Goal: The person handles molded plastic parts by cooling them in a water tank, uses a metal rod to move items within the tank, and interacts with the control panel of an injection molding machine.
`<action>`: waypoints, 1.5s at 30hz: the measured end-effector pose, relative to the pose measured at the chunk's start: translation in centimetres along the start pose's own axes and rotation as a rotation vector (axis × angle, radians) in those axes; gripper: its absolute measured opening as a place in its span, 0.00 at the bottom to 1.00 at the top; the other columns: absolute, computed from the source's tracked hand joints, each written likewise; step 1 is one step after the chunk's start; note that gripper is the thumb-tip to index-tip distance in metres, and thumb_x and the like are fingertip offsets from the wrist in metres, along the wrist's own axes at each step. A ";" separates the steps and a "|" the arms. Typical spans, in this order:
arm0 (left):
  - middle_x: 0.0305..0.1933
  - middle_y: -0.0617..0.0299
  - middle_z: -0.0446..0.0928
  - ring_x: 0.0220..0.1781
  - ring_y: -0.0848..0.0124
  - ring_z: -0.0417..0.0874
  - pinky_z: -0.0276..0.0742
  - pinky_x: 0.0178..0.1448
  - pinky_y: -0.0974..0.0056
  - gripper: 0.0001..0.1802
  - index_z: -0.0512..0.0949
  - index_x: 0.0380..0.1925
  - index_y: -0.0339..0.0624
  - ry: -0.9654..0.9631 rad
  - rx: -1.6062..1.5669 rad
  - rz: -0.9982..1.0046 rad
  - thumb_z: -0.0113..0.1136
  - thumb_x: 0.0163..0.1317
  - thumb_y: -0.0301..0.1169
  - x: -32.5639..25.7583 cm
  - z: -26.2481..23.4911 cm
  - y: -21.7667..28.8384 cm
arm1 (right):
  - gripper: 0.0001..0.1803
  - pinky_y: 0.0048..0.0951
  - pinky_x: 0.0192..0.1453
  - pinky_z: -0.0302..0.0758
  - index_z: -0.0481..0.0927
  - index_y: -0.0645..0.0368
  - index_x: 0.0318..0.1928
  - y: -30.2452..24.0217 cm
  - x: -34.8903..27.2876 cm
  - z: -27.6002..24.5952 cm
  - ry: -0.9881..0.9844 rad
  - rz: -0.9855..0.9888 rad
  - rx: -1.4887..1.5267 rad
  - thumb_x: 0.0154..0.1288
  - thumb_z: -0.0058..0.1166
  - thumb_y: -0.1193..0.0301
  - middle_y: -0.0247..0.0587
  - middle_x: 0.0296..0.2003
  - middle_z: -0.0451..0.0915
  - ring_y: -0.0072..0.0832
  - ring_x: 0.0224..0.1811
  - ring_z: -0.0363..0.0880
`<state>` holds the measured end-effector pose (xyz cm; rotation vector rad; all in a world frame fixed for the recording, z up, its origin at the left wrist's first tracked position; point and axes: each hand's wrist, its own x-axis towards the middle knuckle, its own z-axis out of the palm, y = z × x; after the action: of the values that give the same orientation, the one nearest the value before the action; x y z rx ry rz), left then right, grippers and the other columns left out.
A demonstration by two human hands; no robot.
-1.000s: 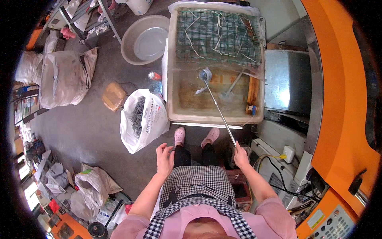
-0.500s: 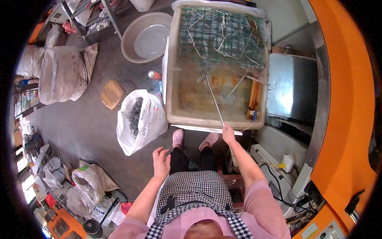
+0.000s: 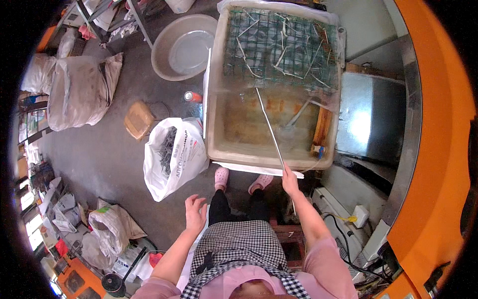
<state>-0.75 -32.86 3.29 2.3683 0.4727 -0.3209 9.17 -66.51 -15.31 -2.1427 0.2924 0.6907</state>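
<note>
My right hand (image 3: 290, 180) is closed around a thin metal rod (image 3: 269, 125), near the front rim of a large pale tub (image 3: 269, 160). The rod slants forward over the tub's cloudy brownish water, and its far end is close to the front edge of a green wire mesh (image 3: 271, 70). Pale strips (image 3: 247, 62) lie across the mesh in the back half of the tub. My left hand (image 3: 195, 213) hangs in the air in front of my body, fingers loosely bent and apart, holding nothing.
Left of the tub are a white sack (image 3: 191, 157) of dark grey pieces, a red can (image 3: 193, 96), a tan block-shaped object (image 3: 139, 119) and a round basin (image 3: 167, 65). A wooden piece (image 3: 321, 124) lies inside the tub's right side. An orange machine (image 3: 440, 124) borders the right.
My right hand has come slightly back toward me with the rod, and more of the rod's near end shows behind it. My left hand stays empty. The view has shifted a little.
</note>
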 end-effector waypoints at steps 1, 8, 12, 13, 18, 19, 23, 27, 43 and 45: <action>0.49 0.50 0.64 0.46 0.60 0.71 0.75 0.41 0.66 0.13 0.73 0.37 0.38 -0.009 0.011 -0.009 0.57 0.49 0.20 -0.3 -0.3 0.0 | 0.23 0.36 0.48 0.68 0.59 0.50 0.61 -1.1 -2.0 -1.4 -0.113 0.180 -0.001 0.65 0.37 0.70 0.59 0.45 0.72 0.48 0.47 0.71; 0.49 0.50 0.64 0.47 0.60 0.70 0.75 0.41 0.67 0.12 0.73 0.37 0.38 -0.080 -0.024 0.008 0.56 0.50 0.20 1.4 1.5 2.1 | 0.22 0.39 0.41 0.70 0.62 0.51 0.59 0.7 -0.4 -1.2 -0.022 0.128 0.017 0.64 0.39 0.69 0.61 0.33 0.74 0.51 0.37 0.74; 0.48 0.50 0.64 0.44 0.60 0.72 0.76 0.40 0.66 0.12 0.74 0.37 0.39 -0.051 -0.047 0.021 0.57 0.50 0.21 2.3 2.0 2.7 | 0.21 0.42 0.37 0.68 0.65 0.54 0.57 -0.6 4.7 1.3 0.097 0.038 -0.024 0.63 0.40 0.69 0.61 0.28 0.74 0.51 0.33 0.74; 0.48 0.50 0.64 0.44 0.60 0.72 0.76 0.40 0.66 0.12 0.74 0.37 0.39 -0.043 -0.037 0.024 0.57 0.50 0.21 2.3 2.1 2.6 | 0.21 0.43 0.36 0.67 0.65 0.55 0.57 -0.9 5.8 1.6 0.152 0.004 -0.015 0.63 0.40 0.70 0.61 0.27 0.74 0.51 0.32 0.74; 0.48 0.50 0.65 0.42 0.61 0.73 0.75 0.39 0.67 0.12 0.73 0.37 0.39 -0.049 -0.022 -0.012 0.57 0.50 0.21 2.8 1.9 1.6 | 0.21 0.46 0.37 0.68 0.64 0.55 0.58 -1.6 9.1 1.4 0.154 -0.013 0.007 0.63 0.39 0.70 0.60 0.28 0.74 0.52 0.32 0.73; 0.48 0.50 0.65 0.42 0.61 0.73 0.75 0.39 0.67 0.12 0.73 0.37 0.39 -0.043 -0.006 0.001 0.57 0.50 0.21 2.8 1.8 1.5 | 0.21 0.46 0.38 0.68 0.64 0.56 0.58 -1.3 9.1 1.2 0.140 0.003 -0.007 0.63 0.39 0.70 0.61 0.30 0.74 0.52 0.34 0.73; 0.48 0.50 0.65 0.43 0.61 0.72 0.75 0.39 0.67 0.12 0.73 0.37 0.39 -0.066 0.021 -0.006 0.57 0.50 0.21 2.6 1.8 1.1 | 0.22 0.45 0.42 0.68 0.62 0.58 0.58 1.1 6.2 0.1 0.108 -0.098 -0.141 0.63 0.40 0.70 0.62 0.37 0.73 0.51 0.40 0.73; 0.48 0.50 0.64 0.46 0.60 0.71 0.75 0.40 0.66 0.12 0.73 0.37 0.38 -0.096 0.031 0.004 0.57 0.50 0.21 2.4 1.6 1.5 | 0.23 0.44 0.45 0.67 0.60 0.58 0.59 2.5 2.6 -0.6 0.117 -0.173 -0.138 0.64 0.38 0.69 0.62 0.39 0.72 0.53 0.43 0.70; 0.48 0.49 0.65 0.45 0.59 0.72 0.75 0.38 0.66 0.13 0.74 0.37 0.39 -0.089 0.015 0.031 0.57 0.49 0.20 3.8 2.7 2.2 | 0.20 0.42 0.45 0.68 0.65 0.57 0.56 0.8 8.9 0.6 0.150 -0.046 -0.050 0.62 0.40 0.72 0.61 0.39 0.73 0.52 0.42 0.72; 0.48 0.49 0.65 0.44 0.59 0.72 0.76 0.37 0.66 0.13 0.73 0.37 0.38 -0.067 0.012 0.060 0.57 0.49 0.20 3.8 3.0 2.1 | 0.20 0.42 0.45 0.68 0.66 0.58 0.56 0.6 9.2 0.3 0.159 -0.030 -0.058 0.62 0.40 0.72 0.61 0.39 0.73 0.52 0.42 0.72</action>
<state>3.29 -35.38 0.97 2.3704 0.3681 -0.3756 16.32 -66.29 -21.07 -2.2577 0.3275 0.5178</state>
